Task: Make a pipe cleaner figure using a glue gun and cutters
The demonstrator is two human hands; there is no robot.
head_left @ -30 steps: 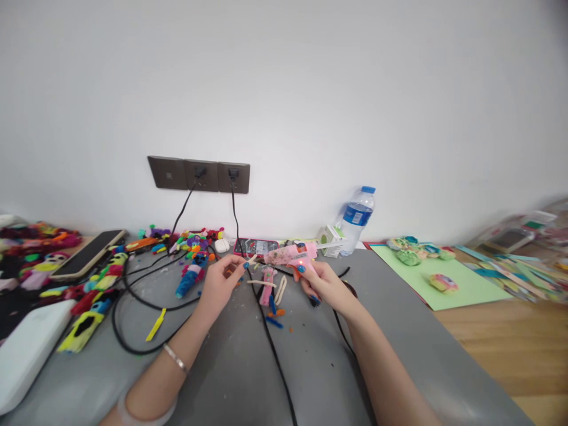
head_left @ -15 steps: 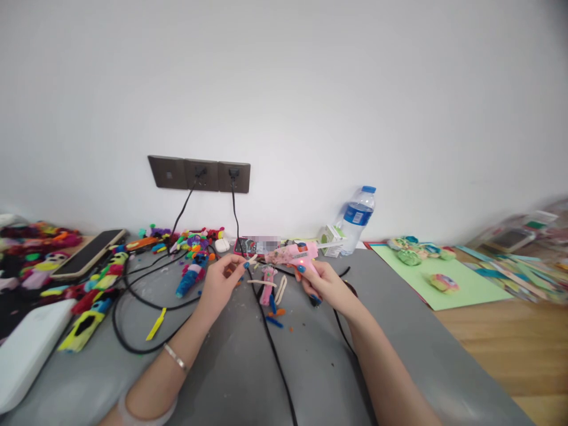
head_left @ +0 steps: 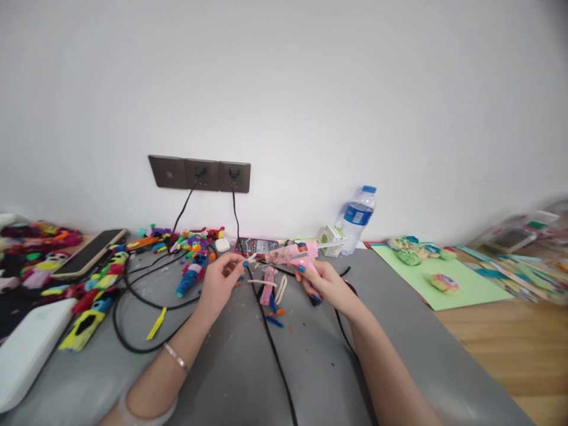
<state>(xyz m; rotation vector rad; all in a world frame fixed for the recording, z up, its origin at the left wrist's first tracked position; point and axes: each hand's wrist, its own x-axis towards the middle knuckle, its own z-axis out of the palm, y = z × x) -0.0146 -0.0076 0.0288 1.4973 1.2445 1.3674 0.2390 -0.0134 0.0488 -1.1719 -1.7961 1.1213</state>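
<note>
My right hand [head_left: 320, 283] is wrapped round the handle of a pink glue gun [head_left: 290, 254], its nozzle facing left and a clear glue stick [head_left: 332, 244] sticking out of its back. Between the thumb and finger of my left hand [head_left: 224, 278] is a small cream pipe cleaner piece [head_left: 252, 258], close to the nozzle; whether they touch I cannot tell. Below the gun lies a pink fuzzy figure [head_left: 267, 285], with a cream strip across it and a bent cream pipe cleaner [head_left: 281, 290] beside it. Blue pipe cleaner bits [head_left: 274, 322] and orange ones [head_left: 278, 312] lie nearer me.
Black cables [head_left: 275, 349] run over the grey table to wall sockets [head_left: 199, 174]. Several fuzzy dolls [head_left: 86, 325], a phone [head_left: 91, 254] and a white power bank [head_left: 33, 349] occupy the left. A water bottle [head_left: 357, 219] stands by the wall. Green paper [head_left: 426, 278] lies right.
Almost nothing differs. Both hands keep their places, with only a very slight shift of the left fingers at the nozzle.
</note>
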